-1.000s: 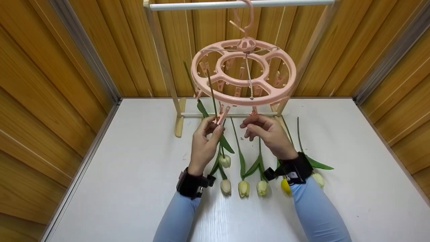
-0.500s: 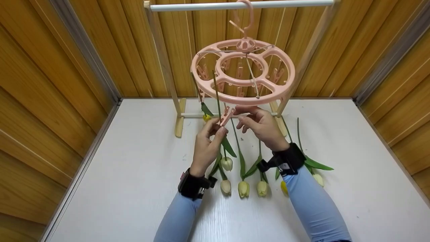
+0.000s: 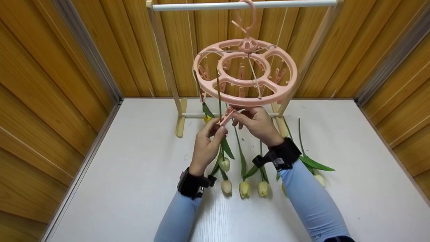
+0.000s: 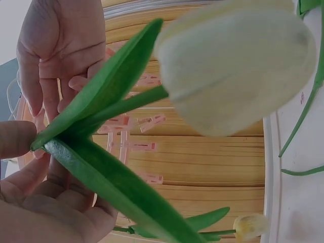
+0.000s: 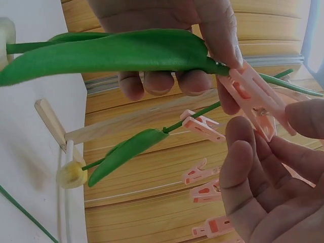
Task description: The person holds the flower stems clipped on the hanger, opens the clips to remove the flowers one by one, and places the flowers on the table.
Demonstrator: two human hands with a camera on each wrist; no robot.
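A pink round clip hanger (image 3: pixel 268 99) hangs by its hook from a white rod (image 3: pixel 201 6). My left hand (image 3: pixel 215 129) pinches the green stem of a white tulip (image 3: pixel 224 164), (image 4: pixel 238 66) that hangs bloom down, with the stem end up by the ring. Beside it, my right hand (image 3: pixel 238 117), (image 5: pixel 253 162) pinches a pink clip (image 3: pixel 227 116), (image 5: pixel 250 98) under the ring's front edge, right against the stem. The left hand (image 5: pixel 167 20) grips the stem and leaf (image 5: pixel 111 53) just behind that clip. Further left, a yellow tulip (image 3: pixel 207 118), (image 5: pixel 71 174) hangs head down from another clip.
Several tulips (image 3: pixel 244 188) lie in a row on the white table (image 3: pixel 134 168) under my forearms. The wooden rack's posts (image 3: pixel 164 57) and feet stand at the table's back. Wood-panelled walls close in on the left, back and right.
My right hand has moved up and left from the table side to the pink clip by the stem. The left hand has lifted the tulip a little. The hanger has swung slightly.
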